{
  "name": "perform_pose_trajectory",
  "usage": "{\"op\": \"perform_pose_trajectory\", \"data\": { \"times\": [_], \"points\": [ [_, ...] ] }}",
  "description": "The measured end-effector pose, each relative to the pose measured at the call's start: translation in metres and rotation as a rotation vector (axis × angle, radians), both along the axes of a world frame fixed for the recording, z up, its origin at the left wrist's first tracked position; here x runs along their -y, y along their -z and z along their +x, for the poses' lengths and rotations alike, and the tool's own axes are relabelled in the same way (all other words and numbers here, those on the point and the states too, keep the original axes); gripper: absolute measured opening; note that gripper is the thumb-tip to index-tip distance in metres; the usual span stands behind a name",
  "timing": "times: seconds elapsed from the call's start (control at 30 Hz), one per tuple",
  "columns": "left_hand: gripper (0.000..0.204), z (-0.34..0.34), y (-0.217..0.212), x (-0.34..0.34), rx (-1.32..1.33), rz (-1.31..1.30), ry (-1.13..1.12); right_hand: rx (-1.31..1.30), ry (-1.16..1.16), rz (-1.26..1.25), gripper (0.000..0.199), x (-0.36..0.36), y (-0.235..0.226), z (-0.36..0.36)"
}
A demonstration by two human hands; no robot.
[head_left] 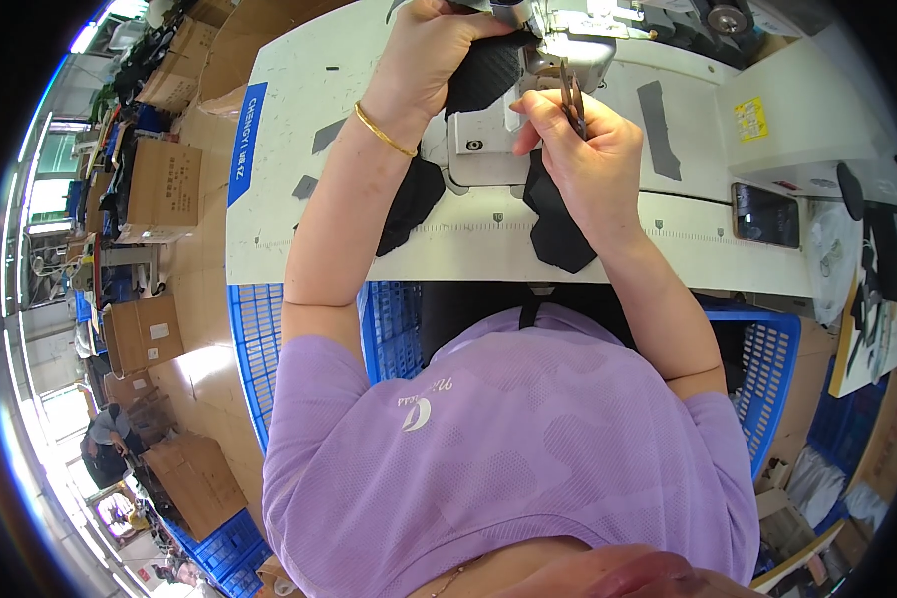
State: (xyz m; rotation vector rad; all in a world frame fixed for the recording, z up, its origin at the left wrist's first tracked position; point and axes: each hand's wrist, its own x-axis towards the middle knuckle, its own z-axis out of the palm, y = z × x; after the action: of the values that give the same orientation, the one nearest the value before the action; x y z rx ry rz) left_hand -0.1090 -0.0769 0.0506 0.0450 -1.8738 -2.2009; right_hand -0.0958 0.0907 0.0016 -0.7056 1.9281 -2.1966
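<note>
My left hand [419,62] is at the sewing machine head [575,50], its fingers closed on a black fabric piece [484,76] that hangs beside the needle area. The fingertips are partly hidden at the upper edge. Just right of the needle area, my right hand [590,149] grips a pair of dark thread snips [573,100], points up, away from me. A black fabric piece [560,224] lies under my right wrist on the white machine table [468,234]. Another black piece [412,204] rests beside my left forearm, partly covered by it.
Grey scraps [659,130] lie on the table, right and left. A phone [764,215] sits near its right end, by the white machine body [797,110]. Blue crates [767,374] stand under the front edge on both sides. Cardboard boxes [159,189] line the floor at left.
</note>
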Motion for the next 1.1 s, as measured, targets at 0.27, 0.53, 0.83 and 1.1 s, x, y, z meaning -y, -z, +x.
{"op": "perform_pose_trajectory", "data": {
  "times": [0.27,0.53,0.83,1.1],
  "points": [
    [0.014,0.001,0.006,0.001,0.062,0.276,0.022,0.093,-0.111,-0.074,0.026,-0.006,0.009,-0.002],
    [0.012,0.008,0.008,0.000,0.002,-0.052,-0.044,0.175,-0.220,0.006,0.033,-0.018,0.006,0.002],
    [0.026,0.081,0.056,-0.005,-0.066,-0.314,-0.469,-0.615,0.103,0.483,0.024,-0.034,0.020,0.008],
    [0.030,0.117,0.073,-0.022,-0.018,-0.552,-0.611,-0.899,0.196,0.695,0.023,0.002,0.026,0.023]
  ]
}}
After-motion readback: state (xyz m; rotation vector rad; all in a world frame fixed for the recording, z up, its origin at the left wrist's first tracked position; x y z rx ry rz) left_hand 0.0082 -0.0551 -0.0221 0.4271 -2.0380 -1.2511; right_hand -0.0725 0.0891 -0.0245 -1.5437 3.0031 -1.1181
